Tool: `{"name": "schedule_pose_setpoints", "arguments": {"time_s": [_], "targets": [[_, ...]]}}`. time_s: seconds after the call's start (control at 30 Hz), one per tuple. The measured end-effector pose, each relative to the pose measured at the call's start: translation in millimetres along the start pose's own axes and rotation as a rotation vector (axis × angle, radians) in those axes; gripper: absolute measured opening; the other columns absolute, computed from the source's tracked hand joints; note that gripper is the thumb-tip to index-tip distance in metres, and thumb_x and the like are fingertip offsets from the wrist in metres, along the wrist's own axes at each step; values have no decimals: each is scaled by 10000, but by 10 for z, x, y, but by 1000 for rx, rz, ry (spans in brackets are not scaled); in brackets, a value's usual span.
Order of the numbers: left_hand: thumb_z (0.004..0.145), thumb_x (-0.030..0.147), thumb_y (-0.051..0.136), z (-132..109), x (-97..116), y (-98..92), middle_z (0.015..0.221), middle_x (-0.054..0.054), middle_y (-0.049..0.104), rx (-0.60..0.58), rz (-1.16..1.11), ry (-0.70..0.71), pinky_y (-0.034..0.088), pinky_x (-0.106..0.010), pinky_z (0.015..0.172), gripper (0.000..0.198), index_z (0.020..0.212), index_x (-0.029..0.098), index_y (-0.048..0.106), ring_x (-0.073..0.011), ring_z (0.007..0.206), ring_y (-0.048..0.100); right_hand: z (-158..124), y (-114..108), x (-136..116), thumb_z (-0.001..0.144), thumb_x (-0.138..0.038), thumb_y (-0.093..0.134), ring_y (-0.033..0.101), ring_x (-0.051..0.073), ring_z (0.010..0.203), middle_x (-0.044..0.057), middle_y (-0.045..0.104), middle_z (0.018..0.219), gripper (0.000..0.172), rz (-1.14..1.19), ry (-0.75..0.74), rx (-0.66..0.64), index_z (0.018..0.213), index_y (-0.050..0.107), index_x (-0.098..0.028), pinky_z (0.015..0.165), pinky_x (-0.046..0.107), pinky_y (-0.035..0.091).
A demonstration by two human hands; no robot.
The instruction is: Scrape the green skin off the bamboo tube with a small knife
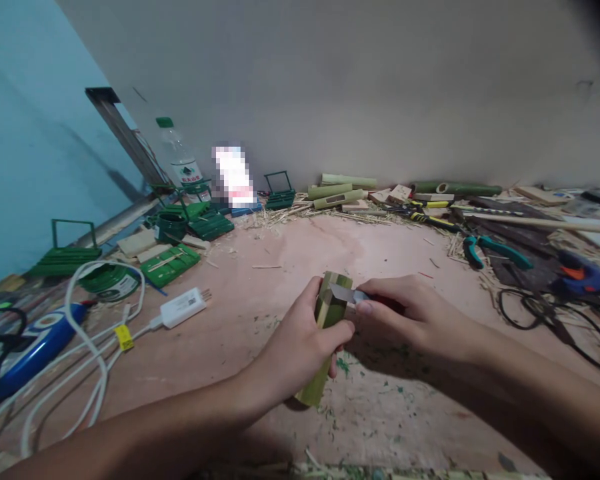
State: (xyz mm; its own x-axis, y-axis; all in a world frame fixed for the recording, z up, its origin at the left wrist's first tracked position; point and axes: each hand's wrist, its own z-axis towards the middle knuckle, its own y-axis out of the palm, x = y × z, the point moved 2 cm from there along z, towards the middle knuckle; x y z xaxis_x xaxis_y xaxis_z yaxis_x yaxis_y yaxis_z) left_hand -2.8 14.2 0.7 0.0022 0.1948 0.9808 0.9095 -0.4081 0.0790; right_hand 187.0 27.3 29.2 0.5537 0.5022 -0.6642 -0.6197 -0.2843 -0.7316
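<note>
My left hand (307, 333) is wrapped round a flat green bamboo piece (316, 388), which tilts up and away over the middle of the table. Pale bare strips run along the piece's upper part. In my right hand (403, 307) is a knife (341, 293) with a short, wide metal blade; a bit of red handle shows between the fingers. The blade lies across the upper end of the bamboo and seems to touch it. Green shavings (343, 365) are scattered on the table (280, 267) beneath and to the right of my hands.
At left lie a white charger (183, 308) with its cable, a blue tube (40, 353) and green slatted pieces (170, 265). A bottle (183, 163) and a lit screen (234, 177) stand behind. Bamboo tubes (337, 199), teal-handled pliers (497, 250) and a blue glue gun (587, 273) lie back and right.
</note>
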Motion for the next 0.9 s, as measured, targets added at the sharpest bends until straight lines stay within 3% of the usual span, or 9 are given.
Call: {"name": "schedule_pose_setpoints", "arguments": {"time_s": [0.27,0.9], "targets": [[890,235,671,-29,17,-2,804,72,539,23,59,55,495,-197,390,247,1062,239,493,-59,441,527,-3,-29,-19,1091,-417,462,569,150,678,37,690,772,391,-13,-27,13,949,711,-152,652,263,414],[885,251,654,-26,13,3,779,76,540,78,109,73,473,-206,380,337,1168,249,472,-77,430,511,7,-43,-8,1086,-375,502,499,114,610,-6,590,701,349,-106,-142,118,905,692,-145,616,236,370]]}}
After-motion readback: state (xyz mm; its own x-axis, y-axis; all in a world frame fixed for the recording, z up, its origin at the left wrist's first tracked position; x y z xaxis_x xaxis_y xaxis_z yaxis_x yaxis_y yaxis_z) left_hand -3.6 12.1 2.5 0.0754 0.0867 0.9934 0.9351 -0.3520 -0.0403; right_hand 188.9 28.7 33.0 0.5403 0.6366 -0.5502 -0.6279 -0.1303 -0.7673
